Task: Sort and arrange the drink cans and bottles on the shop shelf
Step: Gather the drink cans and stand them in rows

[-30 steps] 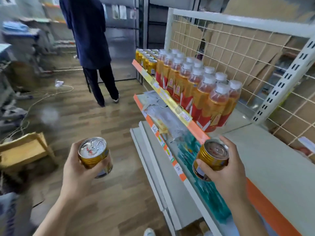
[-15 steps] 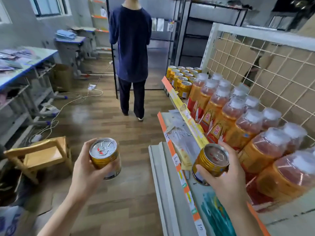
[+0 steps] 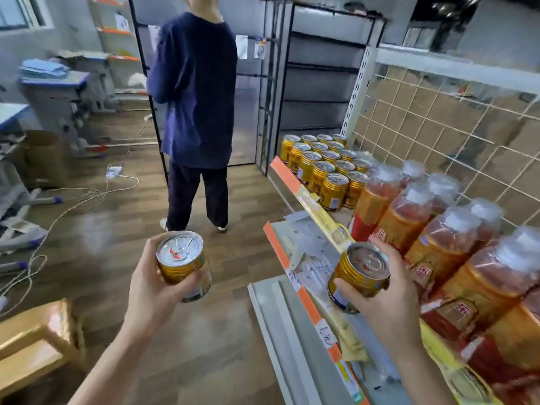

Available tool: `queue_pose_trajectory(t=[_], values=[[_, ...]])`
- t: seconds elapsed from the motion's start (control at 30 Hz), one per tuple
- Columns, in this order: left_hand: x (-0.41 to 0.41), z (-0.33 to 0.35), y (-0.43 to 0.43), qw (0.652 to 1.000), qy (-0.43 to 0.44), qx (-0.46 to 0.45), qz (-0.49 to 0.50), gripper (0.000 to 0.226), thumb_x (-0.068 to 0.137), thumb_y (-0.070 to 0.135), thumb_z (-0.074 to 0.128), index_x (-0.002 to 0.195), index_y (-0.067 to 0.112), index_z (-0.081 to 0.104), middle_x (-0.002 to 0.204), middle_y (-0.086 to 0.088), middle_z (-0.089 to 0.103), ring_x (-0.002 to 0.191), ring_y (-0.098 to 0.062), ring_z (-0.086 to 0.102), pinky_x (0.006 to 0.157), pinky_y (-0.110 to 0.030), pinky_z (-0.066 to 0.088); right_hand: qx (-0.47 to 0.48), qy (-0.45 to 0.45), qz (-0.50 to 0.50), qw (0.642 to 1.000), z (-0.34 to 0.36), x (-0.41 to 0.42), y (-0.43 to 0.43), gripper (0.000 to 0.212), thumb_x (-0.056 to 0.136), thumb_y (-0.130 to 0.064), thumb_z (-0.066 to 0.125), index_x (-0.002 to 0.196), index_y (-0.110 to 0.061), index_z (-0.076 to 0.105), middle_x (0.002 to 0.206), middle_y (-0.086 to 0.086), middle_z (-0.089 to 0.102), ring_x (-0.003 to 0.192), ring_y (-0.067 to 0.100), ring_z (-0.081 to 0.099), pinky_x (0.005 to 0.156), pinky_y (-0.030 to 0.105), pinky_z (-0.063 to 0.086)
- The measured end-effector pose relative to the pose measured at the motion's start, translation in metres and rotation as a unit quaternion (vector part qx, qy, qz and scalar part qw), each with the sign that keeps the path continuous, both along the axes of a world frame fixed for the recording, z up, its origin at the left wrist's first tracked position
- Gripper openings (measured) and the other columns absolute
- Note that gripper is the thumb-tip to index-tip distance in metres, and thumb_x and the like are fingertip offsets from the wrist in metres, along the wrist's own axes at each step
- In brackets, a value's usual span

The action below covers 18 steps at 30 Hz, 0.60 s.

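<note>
Hands [image 3: 152,290] grip 2 gold cans [image 3: 182,264]

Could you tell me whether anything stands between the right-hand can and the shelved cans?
Yes: the wrapped bottles fill the shelf between the can in the right hand and the gold cans at its far end.

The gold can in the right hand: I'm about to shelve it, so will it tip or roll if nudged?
The gold can looks short and wide, so upright it probably resists tipping, as the shelved cans stand in rows. Laid on its round side it would likely roll. Its glossy metal may be slippery in the right hand.
</note>
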<state>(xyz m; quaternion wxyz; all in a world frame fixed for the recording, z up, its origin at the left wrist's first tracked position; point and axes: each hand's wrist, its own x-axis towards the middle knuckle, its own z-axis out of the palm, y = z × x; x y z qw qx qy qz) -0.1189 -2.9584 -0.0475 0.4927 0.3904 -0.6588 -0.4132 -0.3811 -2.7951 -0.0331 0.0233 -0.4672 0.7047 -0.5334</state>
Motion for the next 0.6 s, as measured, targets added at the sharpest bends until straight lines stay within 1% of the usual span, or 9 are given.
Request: queue_pose_trajectory(t=[0.1, 0.13, 0.17, 0.23, 0.3, 0.37, 0.43, 0.5, 0.6], values=[[-0.010, 0.004, -0.051, 1.000, -0.002, -0.005, -0.030, 0.053, 0.044, 0.047, 0.072, 0.092, 0.054, 0.052, 0.097, 0.022, 0.064, 0.088, 0.004, 0.060, 0.073, -0.019, 0.052, -0.005, 0.005, -0.026, 1.000, 0.001, 0.001, -0.039, 0.066, 0.064, -0.054, 0.078, 0.117, -0.054, 0.039, 0.120, -0.018, 0.053, 0.112, 0.002, 0.052, 0.088, 0.019, 0.043], [-0.015, 0.004, -0.066, 0.999, -0.004, -0.007, -0.040, 0.054, 0.045, 0.044, 0.075, 0.093, 0.052, 0.052, 0.096, 0.023, 0.064, 0.087, 0.005, 0.060, 0.072, -0.013, 0.050, -0.006, 0.010, -0.033, 0.999, 0.001, 0.000, -0.050, 0.067, 0.061, -0.052, 0.078, 0.117, -0.053, 0.040, 0.119, -0.019, 0.052, 0.112, 0.000, 0.051, 0.088, 0.017, 0.041], [-0.022, 0.004, -0.079, 0.999, -0.006, -0.010, -0.049, 0.055, 0.047, 0.039, 0.077, 0.094, 0.049, 0.052, 0.094, 0.025, 0.064, 0.086, 0.006, 0.060, 0.071, -0.010, 0.049, -0.010, 0.014, -0.039, 0.999, 0.001, -0.001, -0.060, 0.069, 0.060, -0.046, 0.080, 0.116, -0.051, 0.041, 0.117, -0.023, 0.051, 0.110, -0.007, 0.049, 0.087, 0.010, 0.039], [-0.035, 0.002, -0.102, 0.997, -0.009, -0.008, -0.070, 0.056, 0.050, 0.030, 0.077, 0.098, 0.042, 0.051, 0.093, 0.026, 0.064, 0.085, 0.007, 0.060, 0.072, -0.013, 0.050, -0.014, 0.018, -0.048, 0.999, -0.001, -0.004, -0.078, 0.073, 0.061, -0.024, 0.087, 0.116, -0.044, 0.043, 0.115, -0.028, 0.049, 0.105, -0.019, 0.044, 0.082, 0.000, 0.033], [-0.051, 0.001, -0.123, 0.996, -0.009, -0.002, -0.094, 0.058, 0.047, 0.038, 0.075, 0.101, 0.038, 0.052, 0.095, 0.024, 0.064, 0.086, 0.006, 0.060, 0.073, -0.014, 0.051, -0.010, 0.022, -0.059, 0.998, -0.003, -0.011, -0.096, 0.073, 0.060, -0.013, 0.087, 0.118, -0.034, 0.046, 0.114, -0.025, 0.049, 0.103, -0.024, 0.042, 0.081, -0.003, 0.030], [-0.069, 0.001, -0.145, 0.994, -0.011, -0.003, -0.112, 0.057, 0.046, 0.044, 0.071, 0.099, 0.043, 0.053, 0.096, 0.023, 0.064, 0.088, 0.005, 0.060, 0.072, -0.013, 0.051, -0.009, 0.008, -0.063, 0.998, -0.003, -0.022, -0.116, 0.074, 0.060, -0.022, 0.088, 0.121, -0.031, 0.047, 0.117, -0.023, 0.052, 0.106, -0.019, 0.045, 0.084, -0.001, 0.032], [-0.089, 0.002, -0.167, 0.991, -0.019, -0.011, -0.130, 0.055, 0.045, 0.046, 0.071, 0.097, 0.047, 0.053, 0.096, 0.025, 0.064, 0.088, 0.007, 0.060, 0.070, -0.010, 0.049, -0.013, -0.007, -0.070, 0.997, -0.003, -0.035, -0.139, 0.073, 0.060, -0.035, 0.083, 0.123, -0.037, 0.047, 0.120, -0.022, 0.053, 0.111, -0.010, 0.049, 0.088, 0.005, 0.036], [-0.110, 0.001, -0.192, 0.988, -0.024, -0.013, -0.153, 0.059, 0.047, 0.042, 0.075, 0.101, 0.040, 0.053, 0.096, 0.025, 0.064, 0.088, 0.006, 0.060, 0.070, -0.011, 0.050, -0.019, -0.016, -0.083, 0.996, -0.001, -0.052, -0.164, 0.070, 0.060, -0.040, 0.079, 0.122, -0.040, 0.047, 0.120, -0.018, 0.054, 0.113, 0.000, 0.051, 0.091, 0.015, 0.041], [-0.144, 0.005, -0.228, 0.984, -0.017, -0.012, -0.178, 0.060, 0.045, 0.046, 0.075, 0.100, 0.036, 0.053, 0.094, 0.023, 0.065, 0.086, 0.004, 0.062, 0.068, -0.011, 0.050, -0.039, 0.002, -0.099, 0.994, 0.007, -0.079, -0.201, 0.073, 0.059, -0.049, 0.075, 0.125, -0.030, 0.049, 0.124, -0.018, 0.053, 0.118, 0.004, 0.050, 0.096, 0.026, 0.043]])
